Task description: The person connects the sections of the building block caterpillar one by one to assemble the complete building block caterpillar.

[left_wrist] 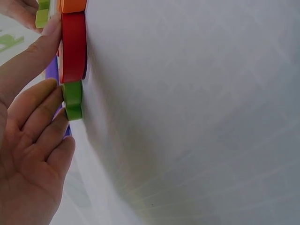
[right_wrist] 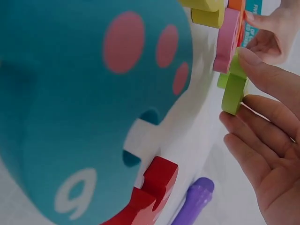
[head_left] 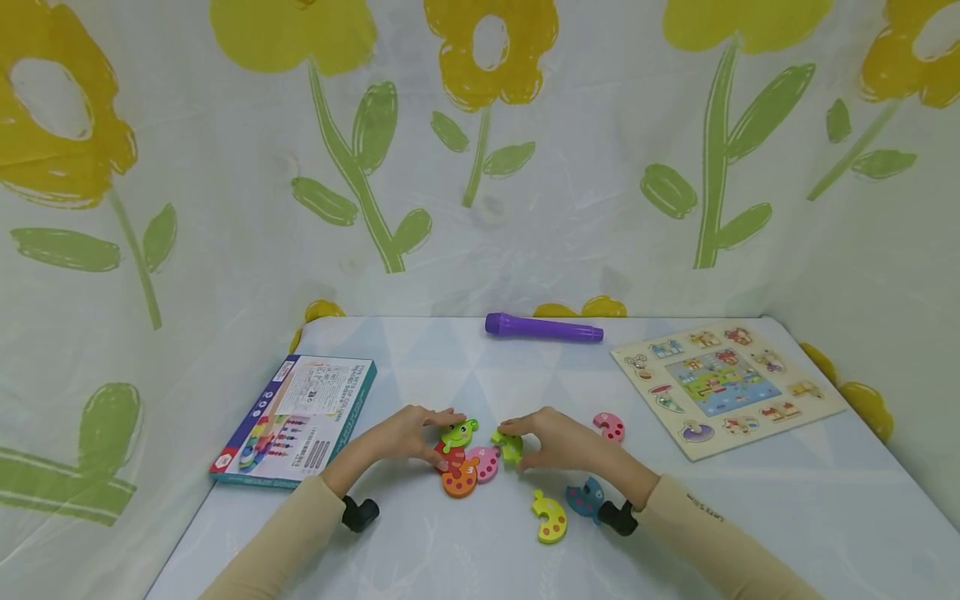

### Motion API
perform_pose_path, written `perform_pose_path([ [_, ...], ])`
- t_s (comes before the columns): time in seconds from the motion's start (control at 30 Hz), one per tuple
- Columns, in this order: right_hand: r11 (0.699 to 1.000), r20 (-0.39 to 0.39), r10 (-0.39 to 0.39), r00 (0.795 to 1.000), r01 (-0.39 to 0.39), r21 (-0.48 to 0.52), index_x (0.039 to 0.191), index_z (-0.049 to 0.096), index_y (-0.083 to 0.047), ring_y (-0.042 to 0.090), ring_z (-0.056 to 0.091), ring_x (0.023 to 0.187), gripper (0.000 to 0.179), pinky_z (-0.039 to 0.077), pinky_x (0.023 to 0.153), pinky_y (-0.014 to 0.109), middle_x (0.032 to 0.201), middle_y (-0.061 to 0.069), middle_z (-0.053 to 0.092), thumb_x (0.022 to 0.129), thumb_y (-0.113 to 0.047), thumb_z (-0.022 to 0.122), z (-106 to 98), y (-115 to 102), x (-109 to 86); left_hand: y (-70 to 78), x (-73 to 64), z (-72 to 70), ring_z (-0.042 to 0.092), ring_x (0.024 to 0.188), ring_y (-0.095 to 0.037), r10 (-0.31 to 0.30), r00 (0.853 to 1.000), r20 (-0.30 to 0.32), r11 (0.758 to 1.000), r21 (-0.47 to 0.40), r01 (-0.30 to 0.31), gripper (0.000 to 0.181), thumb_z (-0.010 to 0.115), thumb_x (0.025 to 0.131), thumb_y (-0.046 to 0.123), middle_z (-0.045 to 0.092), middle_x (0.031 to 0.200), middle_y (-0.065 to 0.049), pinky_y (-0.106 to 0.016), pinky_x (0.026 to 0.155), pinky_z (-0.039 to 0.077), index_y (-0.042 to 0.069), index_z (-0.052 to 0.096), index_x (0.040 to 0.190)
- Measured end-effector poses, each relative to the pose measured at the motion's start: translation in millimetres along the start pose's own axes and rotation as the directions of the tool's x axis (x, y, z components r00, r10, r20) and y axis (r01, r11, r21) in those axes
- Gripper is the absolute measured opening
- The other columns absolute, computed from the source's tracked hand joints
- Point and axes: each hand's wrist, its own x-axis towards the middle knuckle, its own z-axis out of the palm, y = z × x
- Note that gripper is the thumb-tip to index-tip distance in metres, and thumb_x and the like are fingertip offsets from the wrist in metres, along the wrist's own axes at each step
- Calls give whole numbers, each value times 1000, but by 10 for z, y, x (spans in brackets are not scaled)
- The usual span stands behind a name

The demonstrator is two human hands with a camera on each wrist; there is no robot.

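My left hand (head_left: 411, 433) holds a joined row of caterpillar puzzle pieces, its thumb at the red piece (left_wrist: 74, 47) and its fingertips by the green head piece (head_left: 459, 433). Below the red piece joins an orange piece (head_left: 459, 481), and a pink piece (head_left: 486, 464) sits at its right. My right hand (head_left: 558, 439) pinches a light green puzzle piece (right_wrist: 234, 91) between thumb and fingers, just right of the pink one. In the right wrist view, a blue piece (right_wrist: 93, 93) marked with a 9 fills the left side.
A yellow piece (head_left: 551, 518) lies in front of the hands, and a pinkish-red piece (head_left: 609, 427) behind the right wrist. A boxed set (head_left: 322, 417) stands at left, a wooden puzzle board (head_left: 652, 400) at right. The purple stick (head_left: 543, 327) lies at the back edge.
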Motion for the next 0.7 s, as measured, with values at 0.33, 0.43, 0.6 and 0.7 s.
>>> perform_pose_path([
  [0.33,1000,32,-22,999,22,-12,132,59,-7,20,56,121,57,47,98,33,135,6,57,80,-15,80,22,-39,76,-14,6,4,36,137,-30,10,1000,1,1000,-14,-10,73,85,73,25,44,146,-13,-55,108,33,23,54,139],
  [0.43,1000,42,-13,999,14,-15,132,60,-7,20,56,121,56,48,97,32,134,5,58,80,-15,80,24,-43,89,-9,5,1,37,137,-30,12,1000,-1,1000,-10,-12,73,85,73,24,44,146,-13,-55,108,33,23,54,139],
  [0.6,1000,54,-7,999,8,-20,132,60,-8,19,56,121,56,48,97,32,134,5,58,80,-15,80,28,-44,106,7,-2,-1,37,137,-30,3,1000,-3,1000,-6,-3,73,85,73,23,44,145,-12,-55,108,33,23,54,139],
  [0.7,999,61,0,998,2,-36,132,61,-9,17,57,120,55,48,97,30,132,3,59,80,-16,80,45,-38,126,19,-5,-3,37,137,-31,-2,1000,-1,1000,-9,2,73,85,73,22,44,146,-13,-55,108,33,23,55,139],
])
